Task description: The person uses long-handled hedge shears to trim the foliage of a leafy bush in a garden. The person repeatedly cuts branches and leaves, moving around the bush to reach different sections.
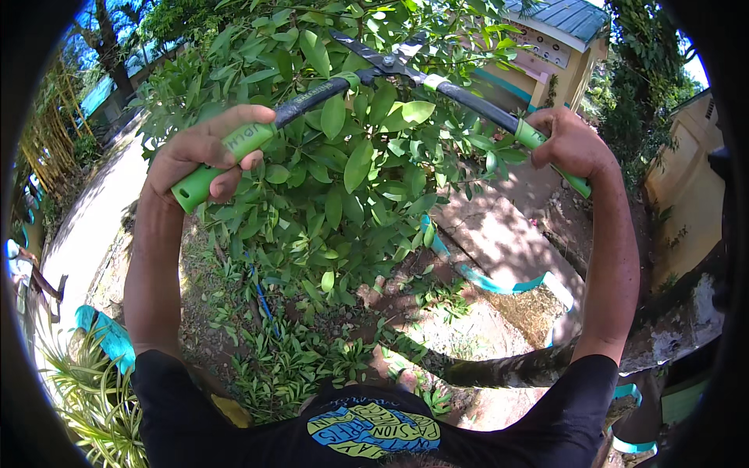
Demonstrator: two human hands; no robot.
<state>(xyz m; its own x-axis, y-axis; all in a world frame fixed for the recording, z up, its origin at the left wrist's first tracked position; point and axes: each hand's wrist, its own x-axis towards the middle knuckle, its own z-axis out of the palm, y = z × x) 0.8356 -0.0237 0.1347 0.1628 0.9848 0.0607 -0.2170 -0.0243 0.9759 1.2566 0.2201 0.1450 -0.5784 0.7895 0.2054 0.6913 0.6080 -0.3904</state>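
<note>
A pair of hedge shears (388, 61) is raised in front of me against a leafy green shrub (351, 158). Its dark blades are spread apart around the pivot bolt, among the upper leaves. My left hand (202, 149) grips the green handle on the left, with the index finger stretched along the grip. Around the other green handle my right hand (564, 140) is closed, its back turned partly towards me. The two handles are wide apart. Leaves hide part of the blades' surroundings, so whether a stem lies between them cannot be told.
Cut leafy twigs (298, 362) litter the ground below the shrub. A thick trunk (515, 368) lies or leans at lower right, near a turquoise-edged border (503, 286). A striped-leaf plant (93, 392) grows at lower left. Beyond stands a small building (544, 52); a wall (684, 187) is at right.
</note>
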